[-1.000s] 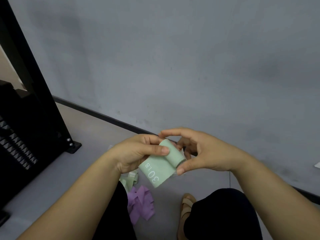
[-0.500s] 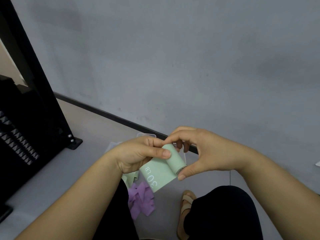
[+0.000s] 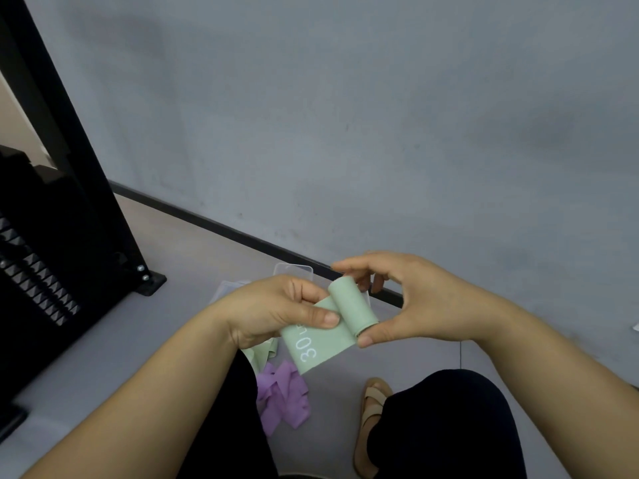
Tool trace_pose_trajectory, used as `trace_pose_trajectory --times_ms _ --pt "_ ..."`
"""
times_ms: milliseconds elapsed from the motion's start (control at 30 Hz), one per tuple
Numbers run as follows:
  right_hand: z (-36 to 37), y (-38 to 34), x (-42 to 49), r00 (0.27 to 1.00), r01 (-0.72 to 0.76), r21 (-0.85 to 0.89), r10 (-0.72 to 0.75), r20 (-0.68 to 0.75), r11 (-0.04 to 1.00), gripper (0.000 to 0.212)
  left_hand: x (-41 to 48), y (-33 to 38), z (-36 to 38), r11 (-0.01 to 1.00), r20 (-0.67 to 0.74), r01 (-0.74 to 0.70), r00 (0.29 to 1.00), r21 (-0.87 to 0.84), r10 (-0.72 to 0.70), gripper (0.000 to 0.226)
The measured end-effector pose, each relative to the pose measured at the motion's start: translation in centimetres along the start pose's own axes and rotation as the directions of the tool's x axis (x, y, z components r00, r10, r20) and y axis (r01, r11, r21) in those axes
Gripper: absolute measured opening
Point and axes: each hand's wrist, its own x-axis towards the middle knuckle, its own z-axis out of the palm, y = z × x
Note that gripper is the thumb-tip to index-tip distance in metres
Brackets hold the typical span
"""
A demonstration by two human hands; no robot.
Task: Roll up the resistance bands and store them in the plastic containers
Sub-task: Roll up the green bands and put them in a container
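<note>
step: rolling green band (image 3: 351,307), held in the air above the floor | right hand (image 3: 415,302) pinches the roll by its ends | left hand (image 3: 273,305) pinches the flat tail | do well: tail taut, edges aligned, wind tight to fit container (image 3: 293,271)

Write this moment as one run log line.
green band: partly rolled | left hand: grips flat tail | right hand: pinches roll ends | purple band: loose on floor | plastic container: behind hands
</note>
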Motion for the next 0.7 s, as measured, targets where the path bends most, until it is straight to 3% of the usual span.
trace_pose_trajectory --times_ms 267,433,700 --pt "-0.1 -0.1 -0.1 0.999 0.023 0.112 -0.026 0.027 0.993 0.056 -0.1 -0.1 -0.3 1.000 0.025 0.010 1.000 0.006 -0.010 0.014" --pt "0.2 0.0 -0.1 0.998 0.063 0.060 -0.064 0.001 0.996 0.055 -0.3 -0.1 -0.4 1.000 0.035 0.010 0.999 -0.012 -0.010 0.015" --pt "0.3 0.9 0.1 0.998 0.062 -0.095 -0.064 -0.019 0.994 0.054 0.1 -0.9 0.5 0.991 -0.226 0.050 0.971 -0.122 -0.077 0.019"
